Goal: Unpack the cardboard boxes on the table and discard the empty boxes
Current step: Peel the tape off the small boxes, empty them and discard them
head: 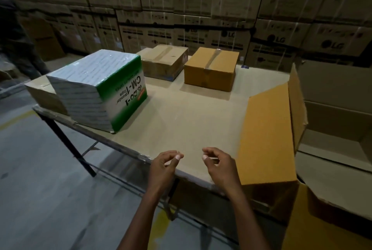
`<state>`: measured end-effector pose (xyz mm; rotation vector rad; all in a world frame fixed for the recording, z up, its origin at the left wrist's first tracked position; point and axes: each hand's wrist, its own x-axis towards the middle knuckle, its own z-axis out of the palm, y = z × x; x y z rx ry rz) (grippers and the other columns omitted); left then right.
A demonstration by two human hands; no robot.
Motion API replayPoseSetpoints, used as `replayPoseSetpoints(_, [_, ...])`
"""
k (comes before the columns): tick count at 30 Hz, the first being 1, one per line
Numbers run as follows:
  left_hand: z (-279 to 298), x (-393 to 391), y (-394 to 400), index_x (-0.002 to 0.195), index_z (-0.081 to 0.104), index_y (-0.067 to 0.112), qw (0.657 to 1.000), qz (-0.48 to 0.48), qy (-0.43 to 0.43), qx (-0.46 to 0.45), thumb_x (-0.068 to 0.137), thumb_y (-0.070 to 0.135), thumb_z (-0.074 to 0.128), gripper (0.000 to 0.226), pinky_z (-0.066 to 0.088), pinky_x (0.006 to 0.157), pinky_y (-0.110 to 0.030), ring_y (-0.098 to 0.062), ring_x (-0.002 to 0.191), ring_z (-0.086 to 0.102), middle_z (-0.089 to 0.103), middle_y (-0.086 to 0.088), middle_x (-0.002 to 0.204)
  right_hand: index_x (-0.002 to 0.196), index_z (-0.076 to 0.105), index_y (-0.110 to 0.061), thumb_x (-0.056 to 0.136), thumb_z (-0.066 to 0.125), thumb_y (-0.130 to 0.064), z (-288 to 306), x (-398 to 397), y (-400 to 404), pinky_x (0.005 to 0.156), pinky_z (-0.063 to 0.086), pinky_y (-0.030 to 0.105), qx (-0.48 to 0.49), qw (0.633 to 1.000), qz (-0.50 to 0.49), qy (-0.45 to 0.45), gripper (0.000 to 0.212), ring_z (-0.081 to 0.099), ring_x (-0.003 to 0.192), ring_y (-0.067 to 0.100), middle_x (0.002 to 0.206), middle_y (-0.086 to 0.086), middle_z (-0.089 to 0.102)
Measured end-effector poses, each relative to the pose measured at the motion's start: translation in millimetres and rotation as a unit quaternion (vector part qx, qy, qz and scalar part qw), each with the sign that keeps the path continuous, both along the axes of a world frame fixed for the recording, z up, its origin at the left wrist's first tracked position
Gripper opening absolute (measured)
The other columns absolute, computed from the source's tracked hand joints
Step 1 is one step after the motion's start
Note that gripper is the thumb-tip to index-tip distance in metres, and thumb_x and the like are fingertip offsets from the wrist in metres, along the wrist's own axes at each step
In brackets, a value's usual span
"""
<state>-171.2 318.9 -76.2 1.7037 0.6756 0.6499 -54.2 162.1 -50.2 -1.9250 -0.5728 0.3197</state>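
Both hands, left (164,166) and right (219,166), are hovering over the tabletop (181,121) edge, fingers loosely curled, holding nothing. Two taped boxes (211,68) are sitting at the far side.

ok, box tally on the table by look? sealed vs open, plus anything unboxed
Taped-shut brown boxes: 2, a pale one and an orange-brown one
Open orange-brown box, flaps up at the right edge: 1
Plain low box behind the white pack: 1, seal not visible
Green-and-white wrapped tape pack: 1
Total: 5
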Motion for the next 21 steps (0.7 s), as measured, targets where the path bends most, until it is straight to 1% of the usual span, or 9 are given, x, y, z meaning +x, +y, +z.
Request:
replayPoseSetpoints(1, [-5.4, 6.6, 9.8, 0.092, 0.081, 0.025, 1.0, -0.005, -0.002, -0.005, 0.094, 0.02, 0.069, 0.013, 0.049, 0.076, -0.008, 0.003, 0.101, 0.065, 0.073, 0.009, 0.105, 0.116, 0.074, -0.027, 0.098, 0.067, -0.023, -5.5, 8.2, 10.7, 0.071, 0.047, 0.007, -0.005, 1.0, -0.002, 0.002, 0.019, 0.065, 0.096, -0.003, 0.109, -0.015, 0.072])
replayPoseSetpoints(3, [-14.7, 19.9, 30.8, 0.092, 0.081, 0.022, 1.0, -0.015, 0.0, -0.011, 0.094, 0.018, 0.07, 0.013, 0.05, 0.075, -0.008, 0.002, 0.099, 0.066, 0.074, 0.007, 0.103, 0.117, 0.073, -0.028, 0.099, 0.067, -0.023, -15.3, 25.2, 34.1, 0.076, 0.05, 0.01, -0.016, 1.0, 0.0, 0.006, 0.02, 0.065, 0.096, -0.002, 0.109, -0.014, 0.071])
replayPoseSetpoints(5, [-22.6, 32.9, 54.2, 0.091, 0.081, 0.02, 0.999, -0.02, 0.011, -0.026, 0.094, 0.016, 0.07, 0.013, 0.052, 0.077, -0.011, 0.0, 0.097, 0.068, 0.076, 0.006, 0.1, 0.12, 0.072, -0.026, 0.099, 0.066, -0.022, -24.2, 41.4, 58.2, 0.086, 0.054, 0.019, -0.032, 0.999, -0.002, 0.016, 0.022, 0.064, 0.098, 0.001, 0.111, -0.013, 0.07])
replayPoseSetpoints(7, [-29.8, 45.7, 78.9, 0.092, 0.081, 0.02, 0.999, -0.02, 0.025, -0.041, 0.094, 0.016, 0.07, 0.012, 0.054, 0.08, -0.016, -0.002, 0.095, 0.07, 0.077, 0.007, 0.098, 0.12, 0.072, -0.024, 0.099, 0.067, -0.02, -31.9, 58.2, 81.0, 0.09, 0.054, 0.023, -0.047, 0.998, -0.009, 0.029, 0.022, 0.065, 0.1, 0.005, 0.112, -0.011, 0.069])
replayPoseSetpoints(10, [-38.3, 71.5, 117.5, 0.095, 0.081, 0.02, 0.998, -0.031, 0.053, -0.022, 0.094, 0.017, 0.069, 0.012, 0.054, 0.079, -0.016, -0.001, 0.091, 0.071, 0.078, 0.009, 0.096, 0.117, 0.074, -0.024, 0.097, 0.068, -0.022, -44.5, 90.4, 114.5, 0.085, 0.05, 0.02, -0.069, 0.997, -0.013, 0.03, 0.021, 0.065, 0.093, 0.005, 0.107, -0.01, 0.07])
replayPoseSetpoints(12, [-42.3, 91.2, 142.4, 0.096, 0.08, 0.022, 0.995, -0.05, 0.084, -0.021, 0.095, 0.019, 0.068, 0.013, 0.053, 0.078, -0.017, 0.001, 0.091, 0.071, 0.078, 0.01, 0.097, 0.114, 0.075, -0.024, 0.095, 0.069, -0.023, -50.6, 112.9, 133.2, 0.085, 0.047, 0.021, -0.092, 0.995, -0.018, 0.037, 0.02, 0.066, 0.094, 0.008, 0.105, -0.009, 0.071])
replayPoseSetpoints(16, [-49.2, 133.2, 189.3, 0.097, 0.081, 0.023, 0.989, -0.089, 0.115, -0.018, 0.096, 0.021, 0.068, 0.013, 0.053, 0.083, -0.019, 0.001, 0.093, 0.07, 0.078, 0.011, 0.098, 0.112, 0.075, -0.025, 0.094, 0.07, -0.024, -56.3, 157.8, 165.7, 0.088, 0.048, 0.023, -0.129, 0.99, -0.021, 0.051, 0.019, 0.066, 0.096, 0.011, 0.105, -0.007, 0.073])
replayPoseSetpoints(21, [-56.7, 203.2, 253.4, 0.093, 0.081, 0.025, 0.982, -0.124, 0.14, -0.025, 0.095, 0.023, 0.069, 0.013, 0.051, 0.082, -0.018, 0.003, 0.092, 0.069, 0.077, 0.012, 0.097, 0.114, 0.075, -0.023, 0.095, 0.068, -0.023, -62.4, 227.6, 202.1, 0.088, 0.052, 0.024, -0.173, 0.982, -0.038, 0.065, 0.021, 0.067, 0.101, 0.013, 0.102, -0.008, 0.07])
